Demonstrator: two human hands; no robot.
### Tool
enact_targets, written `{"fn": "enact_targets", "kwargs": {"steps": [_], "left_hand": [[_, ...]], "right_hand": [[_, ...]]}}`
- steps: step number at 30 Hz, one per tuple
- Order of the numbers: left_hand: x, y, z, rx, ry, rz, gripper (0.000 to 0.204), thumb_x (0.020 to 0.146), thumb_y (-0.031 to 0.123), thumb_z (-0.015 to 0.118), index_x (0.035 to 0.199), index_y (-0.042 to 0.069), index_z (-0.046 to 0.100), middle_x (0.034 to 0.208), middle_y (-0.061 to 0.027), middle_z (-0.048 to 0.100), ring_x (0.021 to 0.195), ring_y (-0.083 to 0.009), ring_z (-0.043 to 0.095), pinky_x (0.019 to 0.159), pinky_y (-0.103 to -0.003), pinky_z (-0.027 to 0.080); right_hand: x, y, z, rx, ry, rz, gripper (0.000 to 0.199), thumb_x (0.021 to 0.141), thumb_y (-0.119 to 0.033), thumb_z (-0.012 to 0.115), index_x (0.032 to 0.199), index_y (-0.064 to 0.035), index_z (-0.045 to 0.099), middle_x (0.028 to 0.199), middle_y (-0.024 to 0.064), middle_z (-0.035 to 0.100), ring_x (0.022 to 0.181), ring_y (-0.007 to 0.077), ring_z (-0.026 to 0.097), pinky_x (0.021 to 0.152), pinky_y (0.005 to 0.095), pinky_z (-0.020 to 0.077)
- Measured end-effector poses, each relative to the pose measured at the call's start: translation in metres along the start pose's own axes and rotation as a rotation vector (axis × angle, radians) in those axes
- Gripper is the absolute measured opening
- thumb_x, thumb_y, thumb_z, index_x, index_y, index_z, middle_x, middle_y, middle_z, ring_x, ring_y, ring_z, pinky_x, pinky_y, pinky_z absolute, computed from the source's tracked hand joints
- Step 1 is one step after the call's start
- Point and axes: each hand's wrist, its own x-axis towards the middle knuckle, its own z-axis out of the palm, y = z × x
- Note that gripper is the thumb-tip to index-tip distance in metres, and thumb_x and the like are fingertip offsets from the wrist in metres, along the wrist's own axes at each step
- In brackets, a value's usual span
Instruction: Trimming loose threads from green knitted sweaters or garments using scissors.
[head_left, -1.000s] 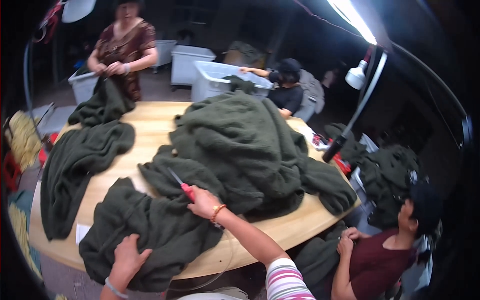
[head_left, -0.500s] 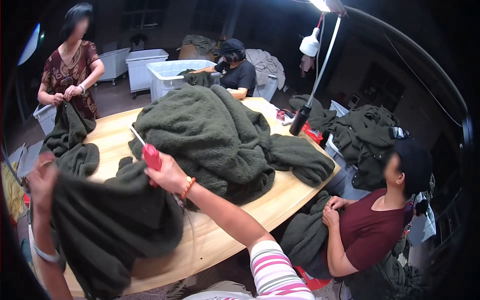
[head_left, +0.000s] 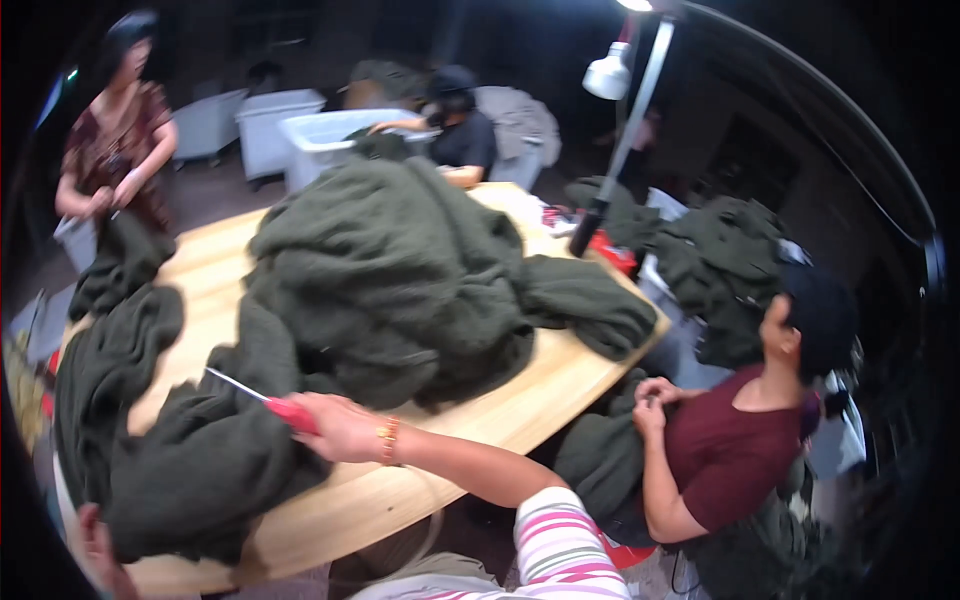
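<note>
My right hand (head_left: pixel 345 428) is closed round the red handle of a tool with a thin straight metal shaft (head_left: pixel 238 384). The shaft points left, over a dark green fleecy garment (head_left: pixel 200 475) spread on the table's near left part. Low at the left rim is my left hand (head_left: pixel 98 552), blurred and partly out of view, beside the garment's near edge. Whether its fingers grip the cloth cannot be made out. Behind my right hand rises a big heap of dark green fleecy garments (head_left: pixel 385 265).
The wooden table (head_left: pixel 400 500) carries a hanging lamp (head_left: pixel 608 72) on a pole at its far right. One co-worker (head_left: pixel 735 435) sits close on my right, another (head_left: pixel 120 150) stands far left, a third (head_left: pixel 460 130) works by a white bin (head_left: pixel 300 135). More green garments (head_left: pixel 720 270) lie right.
The garment has come down from my raised hands onto the table. My left hand has dropped toward the lower left rim. My right hand with the tool has moved lower.
</note>
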Motion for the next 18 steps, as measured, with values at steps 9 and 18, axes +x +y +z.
{"fn": "enact_targets", "kwargs": {"steps": [9,18], "left_hand": [[-0.106,0.026,0.122,0.194,-0.286,-0.426,0.036,0.087,0.018,0.071,0.113,-0.005,0.06,0.081,0.0012,0.059,0.077,-0.008,0.054,0.066,-0.026,0.047],[-0.091,0.053,0.184,0.545,-0.023,0.053,0.042,0.08,0.018,0.075,0.109,-0.004,0.054,0.094,-0.0211,0.062,0.088,-0.0341,0.063,0.081,-0.036,0.05]], "right_hand": [[-0.006,0.047,-0.002,0.077,0.137,0.137,0.036,0.09,-0.006,0.063,0.125,-0.0042,0.057,0.099,0.0067,0.065,0.072,0.0115,0.063,0.064,0.0278,0.053],[0.042,0.042,0.039,-0.05,0.093,0.082,0.038,0.087,-0.014,0.066,0.121,-0.0009,0.055,0.093,0.0145,0.063,0.081,0.0264,0.061,0.074,0.0361,0.0498]]}}
